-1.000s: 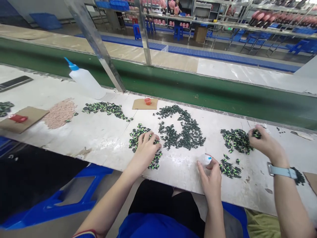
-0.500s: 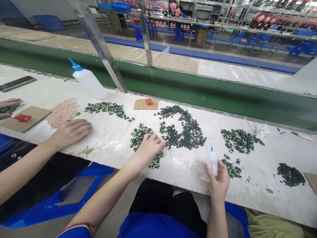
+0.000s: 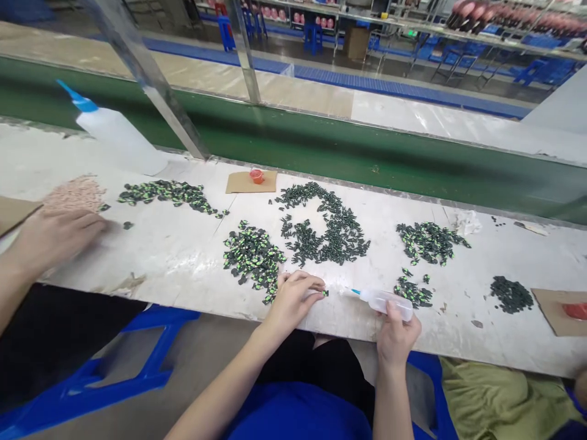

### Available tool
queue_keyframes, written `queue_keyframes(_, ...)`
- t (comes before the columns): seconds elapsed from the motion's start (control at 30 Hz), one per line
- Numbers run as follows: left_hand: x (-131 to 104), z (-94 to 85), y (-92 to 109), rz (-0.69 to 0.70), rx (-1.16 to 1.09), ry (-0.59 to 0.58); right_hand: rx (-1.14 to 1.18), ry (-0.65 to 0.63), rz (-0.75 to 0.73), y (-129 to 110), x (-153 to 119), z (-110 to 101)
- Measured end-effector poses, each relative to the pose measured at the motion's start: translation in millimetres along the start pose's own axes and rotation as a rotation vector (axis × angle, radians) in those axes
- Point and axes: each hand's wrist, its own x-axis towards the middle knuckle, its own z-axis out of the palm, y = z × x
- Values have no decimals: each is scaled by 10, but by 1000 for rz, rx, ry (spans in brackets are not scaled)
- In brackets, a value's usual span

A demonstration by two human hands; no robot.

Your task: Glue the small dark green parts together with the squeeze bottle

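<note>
The left hand (image 3: 300, 296) pinches a small green-and-black piece (image 3: 325, 293) above the tabletop (image 3: 343, 321) near its front edge, while the right hand (image 3: 398, 324) grips a small glue bottle (image 3: 387, 302), its blue tip pointing toward that piece.

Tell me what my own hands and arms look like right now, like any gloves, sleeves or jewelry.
Your left hand and right hand are both ungloved. No watch or bracelet shows on either wrist, and no sleeve covers the visible left forearm or right forearm. Any sleeve ends are out of view.
</note>
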Motion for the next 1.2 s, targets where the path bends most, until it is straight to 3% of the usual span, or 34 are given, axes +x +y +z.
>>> queue_keyframes(0.2, -97, 103, -38, 50, 7, 151, -202, -76, -35, -109, -161, 125)
queue_keyframes(0.47, -123, 147, -29, 139, 81, 252, -323, -218, -61, -112, -166, 123)
queue_keyframes(0.63, -113, 150, -25, 151, 96, 268, -355, -248, -62, -100, -164, 137)
queue_keyframes(0.87, -96, 109, 23, 136, 103, 279, -345, -190, -23, -137, -165, 157)
queue_keyframes(1.2, -38, 74, 52, 16, 90, 169, -330, -246, -7, -113, -153, 140)
